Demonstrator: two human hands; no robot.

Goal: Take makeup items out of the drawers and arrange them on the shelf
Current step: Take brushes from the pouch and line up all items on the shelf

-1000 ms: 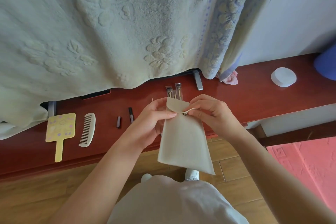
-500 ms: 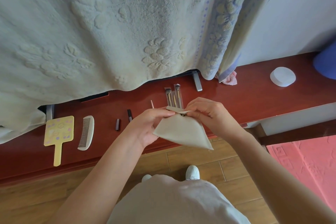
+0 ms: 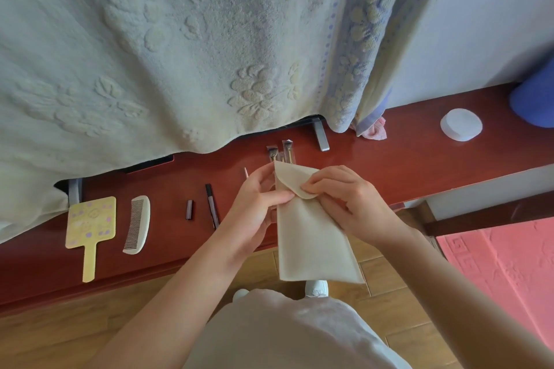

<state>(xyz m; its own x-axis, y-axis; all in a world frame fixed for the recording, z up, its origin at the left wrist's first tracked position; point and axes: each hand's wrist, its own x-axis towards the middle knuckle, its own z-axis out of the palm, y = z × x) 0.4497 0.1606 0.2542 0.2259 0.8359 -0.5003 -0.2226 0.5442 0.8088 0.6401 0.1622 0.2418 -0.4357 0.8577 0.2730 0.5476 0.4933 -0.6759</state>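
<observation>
Pouch (image 3: 311, 237) rehung vertically, hiding brushes' (image 3: 286, 151) handles.

bare forearms, pale garment (image 3: 287, 335), white shoes (image 3: 316, 289)

Comb (image 3: 137, 224) right of mirror (image 3: 89, 226) — on shelf (image 3: 389, 156)

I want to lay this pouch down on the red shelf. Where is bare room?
Widest bare stretch: between the pink cloth and the white round case. A smaller gap lies between the comb and the short dark tube. It is crowded around the pencil and wrapped brushes.
</observation>
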